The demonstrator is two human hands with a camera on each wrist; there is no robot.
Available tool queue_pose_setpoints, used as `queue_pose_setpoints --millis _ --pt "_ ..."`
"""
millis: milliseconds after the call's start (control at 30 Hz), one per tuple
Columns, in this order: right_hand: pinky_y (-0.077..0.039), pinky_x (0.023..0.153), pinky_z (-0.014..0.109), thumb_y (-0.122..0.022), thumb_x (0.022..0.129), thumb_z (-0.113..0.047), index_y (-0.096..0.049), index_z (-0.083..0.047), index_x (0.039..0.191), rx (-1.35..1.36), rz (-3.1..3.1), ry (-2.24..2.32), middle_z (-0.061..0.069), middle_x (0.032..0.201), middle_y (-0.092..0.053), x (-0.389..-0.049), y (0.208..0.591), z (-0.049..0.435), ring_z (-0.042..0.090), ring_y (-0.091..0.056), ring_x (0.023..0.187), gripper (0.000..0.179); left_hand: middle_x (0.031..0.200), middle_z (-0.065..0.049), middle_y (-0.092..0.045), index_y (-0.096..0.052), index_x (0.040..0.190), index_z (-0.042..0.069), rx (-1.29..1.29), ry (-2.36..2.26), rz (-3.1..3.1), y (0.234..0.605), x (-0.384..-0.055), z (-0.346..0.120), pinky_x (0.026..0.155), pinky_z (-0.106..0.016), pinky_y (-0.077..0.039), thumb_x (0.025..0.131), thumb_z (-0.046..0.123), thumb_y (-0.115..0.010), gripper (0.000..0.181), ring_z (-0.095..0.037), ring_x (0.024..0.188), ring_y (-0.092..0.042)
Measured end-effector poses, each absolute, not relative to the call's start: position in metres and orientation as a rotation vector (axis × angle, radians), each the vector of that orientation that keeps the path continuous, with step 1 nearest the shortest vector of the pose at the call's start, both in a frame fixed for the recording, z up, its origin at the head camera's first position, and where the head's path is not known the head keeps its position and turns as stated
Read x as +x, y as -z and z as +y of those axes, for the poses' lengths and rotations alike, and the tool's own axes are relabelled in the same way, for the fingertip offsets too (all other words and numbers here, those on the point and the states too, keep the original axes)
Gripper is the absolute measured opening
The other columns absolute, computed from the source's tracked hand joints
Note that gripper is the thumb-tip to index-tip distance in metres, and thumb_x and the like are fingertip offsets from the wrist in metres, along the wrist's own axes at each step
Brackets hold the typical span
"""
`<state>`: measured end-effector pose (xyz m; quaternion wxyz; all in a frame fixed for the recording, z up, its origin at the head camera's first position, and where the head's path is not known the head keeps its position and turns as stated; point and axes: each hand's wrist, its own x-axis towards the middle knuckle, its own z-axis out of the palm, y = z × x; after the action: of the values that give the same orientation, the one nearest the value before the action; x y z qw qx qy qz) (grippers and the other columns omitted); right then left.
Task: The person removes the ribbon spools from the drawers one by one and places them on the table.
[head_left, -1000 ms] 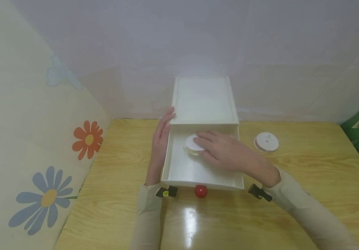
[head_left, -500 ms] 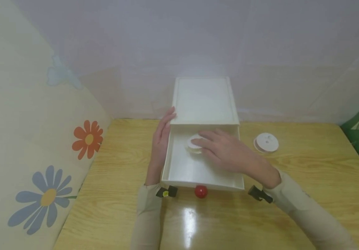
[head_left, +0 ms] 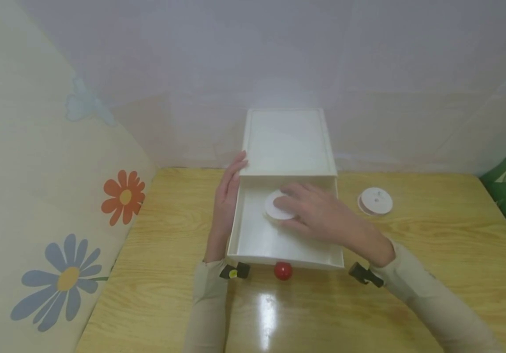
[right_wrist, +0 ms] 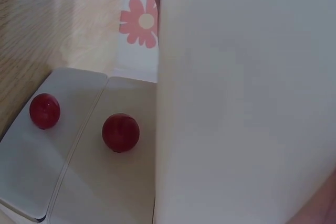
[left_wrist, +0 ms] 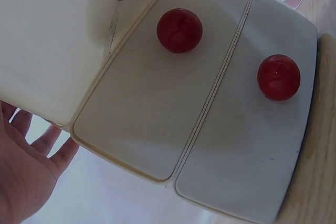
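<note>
A white drawer cabinet [head_left: 288, 139] stands on the table with its top drawer [head_left: 257, 245] pulled out. Inside the drawer, my right hand [head_left: 319, 213] holds a white-faced ribbon spool [head_left: 275, 208] at its right side, fingers over the top face and thumb near the lower edge. The drawer's wall [right_wrist: 231, 98] hides the spool and most of that hand in the right wrist view. My left hand [head_left: 227, 196] rests with extended fingers along the cabinet's left side; in the left wrist view its fingers spread beside the cabinet's edge.
A second ribbon spool [head_left: 376, 200], with pinkish ribbon, lies on the wooden table [head_left: 433, 274] right of the cabinet. The open drawer's red knob [head_left: 283, 270] juts toward me. Two closed drawer fronts [left_wrist: 142, 114] with red knobs sit below. A wall stands close behind.
The spool in my right hand has shifted slightly toward me inside the drawer and tilted, so its white face shows more fully. My left hand has stayed put.
</note>
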<state>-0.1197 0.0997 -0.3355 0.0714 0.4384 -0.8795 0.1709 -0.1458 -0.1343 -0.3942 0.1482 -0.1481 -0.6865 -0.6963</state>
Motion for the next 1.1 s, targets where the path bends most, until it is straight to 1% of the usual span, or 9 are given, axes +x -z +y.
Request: queue_pose_setpoints --millis 100,267,400,533,667,800,933,1100 --pt "-0.052 0.102 0.056 -0.067 0.099 -0.031 -0.068 -0.010 0.126 1.322 -2.619 -0.518 0.022 0.135 -0.062 -0.1198 0.3363 0.1000 0.039 -0.061 0.121 0.034 0.160 0.009 -0.044 -0.058 0.141 0.006 -0.428 2.000 -1.972 0.3944 -0.1458 -0.1342 0.121 -0.040 -0.033 0.111 0.027 -0.042 0.040 -0.012 0.150 -0.033" --pt "-0.050 0.103 0.058 -0.062 0.098 -0.019 -0.067 -0.009 0.130 1.344 -2.593 -0.485 0.024 0.135 -0.061 -0.1202 0.3376 0.1011 0.041 -0.060 0.122 0.034 0.160 0.010 -0.044 -0.058 0.141 0.006 -0.427 1.995 -1.972 0.3952 -0.1455 -0.1347 0.120 -0.039 -0.035 0.111 0.029 -0.042 0.041 -0.011 0.150 -0.033" --pt "-0.050 0.103 0.057 -0.059 0.098 -0.018 -0.069 -0.010 0.129 1.353 -2.580 -0.465 0.023 0.134 -0.061 -0.1204 0.3381 0.1014 0.040 -0.058 0.122 0.033 0.160 0.010 -0.044 -0.057 0.142 0.007 -0.434 1.995 -1.968 0.3964 -0.1454 -0.1351 0.119 -0.041 -0.037 0.111 0.028 -0.042 0.041 -0.012 0.150 -0.033" --pt "-0.052 0.099 0.053 -0.061 0.100 -0.024 -0.071 -0.011 0.124 1.355 -2.556 -0.473 0.021 0.130 -0.061 -0.1205 0.3380 0.1010 0.038 -0.057 0.117 0.029 0.161 0.008 -0.043 -0.057 0.143 0.006 -0.444 2.001 -1.960 0.3970 -0.1456 -0.1354 0.119 -0.042 -0.036 0.111 0.026 -0.042 0.041 -0.013 0.151 -0.033" --pt "-0.054 0.095 0.053 -0.067 0.098 -0.036 -0.071 -0.012 0.120 1.349 -2.588 -0.512 0.021 0.129 -0.060 -0.1197 0.3366 0.1007 0.037 -0.056 0.118 0.033 0.160 0.008 -0.044 -0.056 0.143 0.006 -0.440 2.008 -1.953 0.3963 -0.1455 -0.1352 0.119 -0.042 -0.037 0.111 0.025 -0.041 0.040 -0.013 0.151 -0.033" --pt "-0.055 0.095 0.053 -0.072 0.094 -0.037 -0.069 -0.011 0.117 1.325 -2.631 -0.537 0.022 0.130 -0.059 -0.1193 0.3361 0.1010 0.038 -0.056 0.119 0.035 0.160 0.009 -0.044 -0.057 0.143 0.007 -0.437 2.006 -1.953 0.3959 -0.1453 -0.1346 0.120 -0.040 -0.035 0.111 0.027 -0.042 0.041 -0.012 0.151 -0.032" --pt "-0.056 0.094 0.050 -0.072 0.094 -0.031 -0.071 -0.010 0.113 1.330 -2.585 -0.550 0.022 0.127 -0.061 -0.1206 0.3378 0.1009 0.037 -0.058 0.116 0.028 0.160 0.010 -0.044 -0.057 0.144 0.007 -0.443 2.005 -1.949 0.3959 -0.1451 -0.1342 0.121 -0.039 -0.033 0.111 0.028 -0.042 0.041 -0.011 0.151 -0.032" --pt "-0.056 0.094 0.048 -0.072 0.092 -0.021 -0.074 -0.006 0.110 1.333 -2.497 -0.640 0.023 0.122 -0.064 -0.1220 0.3401 0.1022 0.036 -0.060 0.112 0.023 0.160 0.009 -0.044 -0.056 0.143 0.006 -0.448 2.009 -1.947 0.3957 -0.1451 -0.1341 0.120 -0.041 -0.035 0.111 0.027 -0.042 0.042 -0.012 0.151 -0.032"
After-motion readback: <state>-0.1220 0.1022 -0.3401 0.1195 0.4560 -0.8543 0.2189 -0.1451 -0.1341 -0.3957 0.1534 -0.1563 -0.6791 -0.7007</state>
